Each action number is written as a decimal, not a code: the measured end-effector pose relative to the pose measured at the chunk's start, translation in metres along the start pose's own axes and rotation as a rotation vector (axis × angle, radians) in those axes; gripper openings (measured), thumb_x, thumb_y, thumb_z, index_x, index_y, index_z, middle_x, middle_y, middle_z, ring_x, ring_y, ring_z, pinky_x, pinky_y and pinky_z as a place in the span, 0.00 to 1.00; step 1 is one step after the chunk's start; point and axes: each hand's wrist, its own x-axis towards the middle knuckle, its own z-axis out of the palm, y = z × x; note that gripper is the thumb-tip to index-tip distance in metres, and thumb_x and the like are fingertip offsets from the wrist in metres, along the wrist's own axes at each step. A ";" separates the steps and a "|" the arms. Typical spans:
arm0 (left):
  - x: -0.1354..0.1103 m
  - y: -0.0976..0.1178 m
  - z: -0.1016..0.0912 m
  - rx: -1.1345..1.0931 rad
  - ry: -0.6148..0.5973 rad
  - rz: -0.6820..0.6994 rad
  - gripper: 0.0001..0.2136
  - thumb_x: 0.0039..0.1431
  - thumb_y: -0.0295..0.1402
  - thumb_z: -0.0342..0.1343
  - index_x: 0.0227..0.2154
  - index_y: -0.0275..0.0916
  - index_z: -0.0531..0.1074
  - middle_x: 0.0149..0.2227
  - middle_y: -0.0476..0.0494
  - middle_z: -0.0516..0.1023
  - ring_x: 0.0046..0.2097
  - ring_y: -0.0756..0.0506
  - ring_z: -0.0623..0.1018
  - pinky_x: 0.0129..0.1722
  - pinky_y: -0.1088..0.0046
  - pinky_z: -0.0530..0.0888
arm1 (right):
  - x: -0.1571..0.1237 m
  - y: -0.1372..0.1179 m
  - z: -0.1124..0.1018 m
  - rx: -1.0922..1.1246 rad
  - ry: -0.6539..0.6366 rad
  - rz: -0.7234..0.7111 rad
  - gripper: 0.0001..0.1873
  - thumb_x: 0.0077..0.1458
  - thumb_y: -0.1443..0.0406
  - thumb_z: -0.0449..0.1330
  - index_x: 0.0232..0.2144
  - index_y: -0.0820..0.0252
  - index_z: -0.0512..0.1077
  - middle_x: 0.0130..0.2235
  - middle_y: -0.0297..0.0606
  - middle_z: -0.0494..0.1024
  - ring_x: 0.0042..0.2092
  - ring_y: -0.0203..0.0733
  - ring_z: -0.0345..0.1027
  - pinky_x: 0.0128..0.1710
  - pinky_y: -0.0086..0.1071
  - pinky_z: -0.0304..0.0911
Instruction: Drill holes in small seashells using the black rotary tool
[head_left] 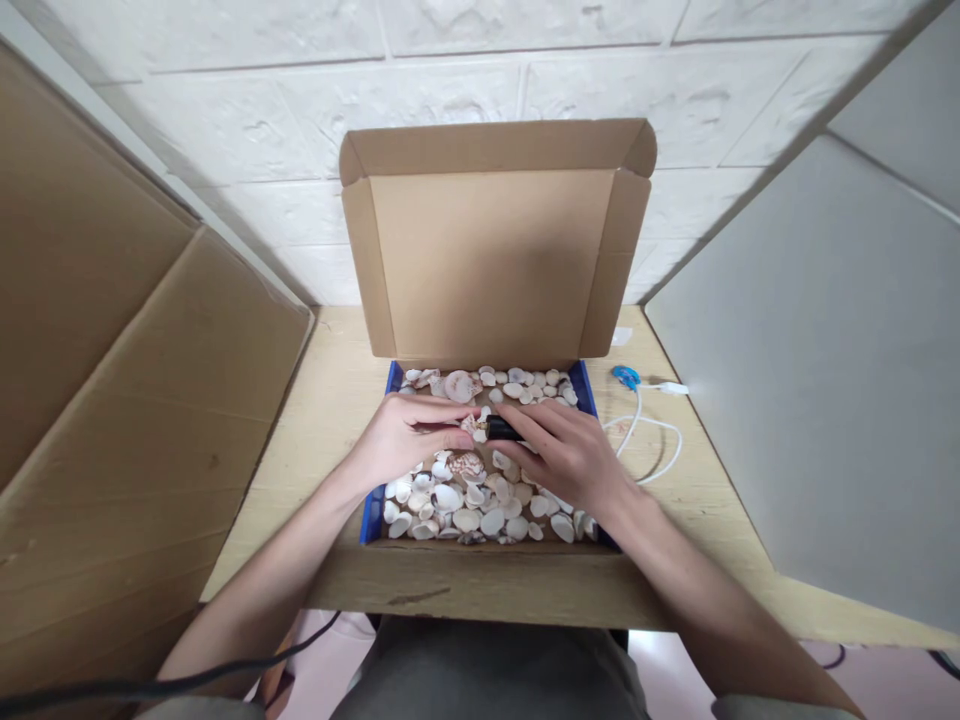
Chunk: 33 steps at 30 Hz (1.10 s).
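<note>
Fabric [487,665] in a dark tone covers your lap, just below the tabletop's [281,440] near edge, and a black cable [225,668] runs across at lower left. Both your forearms reach over that edge to a shallow box [373,515] with blue side walls. Along its near part lie many loose shells [448,498], mostly white and cream, with a brown-patterned shell [466,463] just behind them.

Over the middle of the box, your left hand [401,432] has its grip clamped on a small shell piece [474,428], pinched between thumb and fingers. Your right hand [566,448] has its grip clamped on a black cylinder [502,428], whose end meets the shell piece or sits just beside it; you cannot tell which.

Beyond your hands, another row of shells lines the box's far side. To the right rest a white cord [660,476] and a blue object [625,377]. Farther back, the cardboard lid [487,260] stands raised before a white brick-patterned wall [465,85].
</note>
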 end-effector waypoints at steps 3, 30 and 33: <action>-0.001 -0.001 -0.001 0.006 0.002 -0.001 0.13 0.48 0.32 0.67 0.39 0.39 0.80 0.37 0.40 0.84 0.37 0.43 0.82 0.37 0.70 0.79 | 0.000 0.000 0.000 0.005 0.000 0.002 0.16 0.58 0.61 0.59 0.46 0.65 0.71 0.34 0.40 0.79 0.32 0.38 0.70 0.31 0.31 0.66; 0.000 -0.006 -0.004 0.113 0.042 0.064 0.09 0.52 0.35 0.64 0.37 0.40 0.80 0.33 0.44 0.76 0.31 0.50 0.75 0.30 0.76 0.74 | -0.001 0.001 0.001 -0.014 0.002 0.028 0.15 0.60 0.60 0.57 0.45 0.64 0.71 0.33 0.38 0.79 0.31 0.36 0.69 0.30 0.30 0.64; 0.001 -0.006 -0.005 0.078 0.008 0.123 0.09 0.52 0.34 0.63 0.37 0.40 0.79 0.38 0.43 0.73 0.34 0.50 0.75 0.32 0.75 0.75 | -0.001 0.001 0.001 -0.006 0.006 0.026 0.15 0.60 0.60 0.57 0.45 0.65 0.71 0.33 0.38 0.79 0.31 0.36 0.69 0.30 0.30 0.64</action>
